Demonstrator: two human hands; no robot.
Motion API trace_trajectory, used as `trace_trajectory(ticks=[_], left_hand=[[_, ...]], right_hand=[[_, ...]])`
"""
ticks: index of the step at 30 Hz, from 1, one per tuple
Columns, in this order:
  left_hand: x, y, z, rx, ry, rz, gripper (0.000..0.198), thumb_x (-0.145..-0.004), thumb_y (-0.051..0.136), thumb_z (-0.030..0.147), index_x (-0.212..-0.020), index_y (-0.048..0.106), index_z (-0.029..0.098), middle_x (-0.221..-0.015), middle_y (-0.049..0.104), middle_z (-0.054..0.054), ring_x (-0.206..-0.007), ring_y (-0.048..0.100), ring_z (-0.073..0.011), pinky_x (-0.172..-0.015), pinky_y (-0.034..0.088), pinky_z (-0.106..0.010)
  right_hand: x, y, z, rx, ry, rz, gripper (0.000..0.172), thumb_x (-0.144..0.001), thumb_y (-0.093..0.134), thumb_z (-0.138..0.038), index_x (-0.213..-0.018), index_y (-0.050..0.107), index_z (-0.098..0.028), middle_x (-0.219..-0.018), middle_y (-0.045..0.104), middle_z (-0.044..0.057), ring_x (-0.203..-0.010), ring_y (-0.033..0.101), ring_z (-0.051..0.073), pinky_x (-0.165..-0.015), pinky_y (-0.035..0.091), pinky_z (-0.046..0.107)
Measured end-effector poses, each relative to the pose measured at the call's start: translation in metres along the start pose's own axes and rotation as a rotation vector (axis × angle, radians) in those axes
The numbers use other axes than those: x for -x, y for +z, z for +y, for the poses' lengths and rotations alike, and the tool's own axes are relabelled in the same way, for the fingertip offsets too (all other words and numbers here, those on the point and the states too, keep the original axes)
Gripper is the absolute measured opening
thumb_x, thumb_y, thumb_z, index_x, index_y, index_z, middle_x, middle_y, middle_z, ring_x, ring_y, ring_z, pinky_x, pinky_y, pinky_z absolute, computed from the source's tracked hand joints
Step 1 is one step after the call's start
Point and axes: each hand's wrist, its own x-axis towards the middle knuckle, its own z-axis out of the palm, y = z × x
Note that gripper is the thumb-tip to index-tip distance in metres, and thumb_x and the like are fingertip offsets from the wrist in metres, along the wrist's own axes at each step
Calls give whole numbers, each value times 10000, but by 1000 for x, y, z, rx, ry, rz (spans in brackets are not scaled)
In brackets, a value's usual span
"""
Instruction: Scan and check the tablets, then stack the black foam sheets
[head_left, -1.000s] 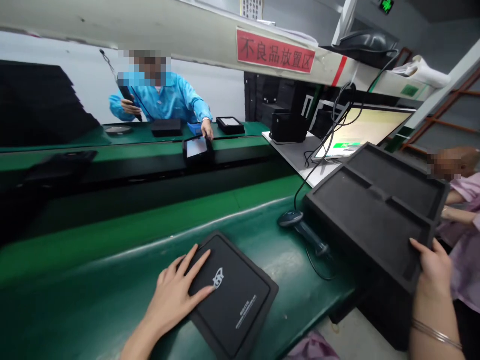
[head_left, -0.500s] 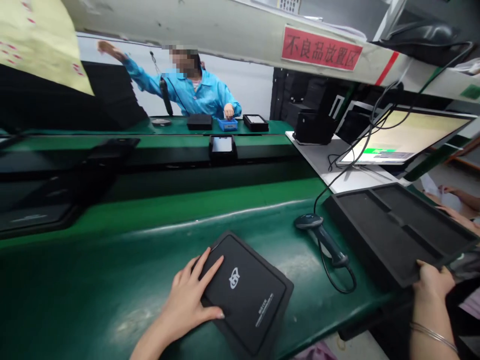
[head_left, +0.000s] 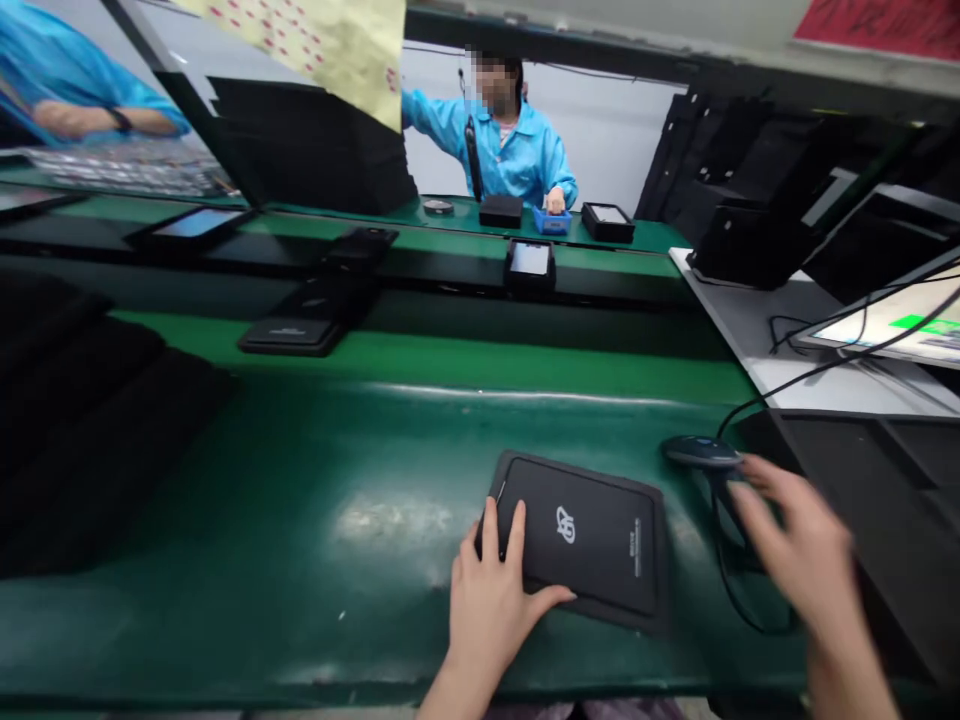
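A black tablet (head_left: 592, 535) in a rubbery case lies back-up on the green bench (head_left: 300, 520), a white logo at its middle. My left hand (head_left: 495, 600) rests flat on its near left corner, fingers stretched out. My right hand (head_left: 799, 550) hovers open over the handle of a barcode scanner (head_left: 701, 453) just right of the tablet, holding nothing. A black foam tray (head_left: 877, 500) sits at the right edge of the bench, beyond that hand.
A conveyor (head_left: 420, 265) behind the bench carries tablets (head_left: 530, 262). A person in a blue coat (head_left: 517, 150) works across it. Black foam stacks (head_left: 82, 420) fill the left. A monitor (head_left: 892, 325) and cables stand on the white table at right.
My right hand let go of the foam tray, which now lies at the right, and moved left over the scanner. The view swung left. My left hand stays on the tablet.
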Motion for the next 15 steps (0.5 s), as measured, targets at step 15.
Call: trace_trajectory(ticks=[15], left_hand=[[-18,9,5,186,-141,33,889,-792,478,649,-1429,214,88,-1060,532,-187,-898,538,-313,-716,504,-428]], right_hand=[[-46,116,-96,482,-571,-760,191,-822,607,-319,-936,566,-171,-878,656,31,-804,609,189,-670,394,267]])
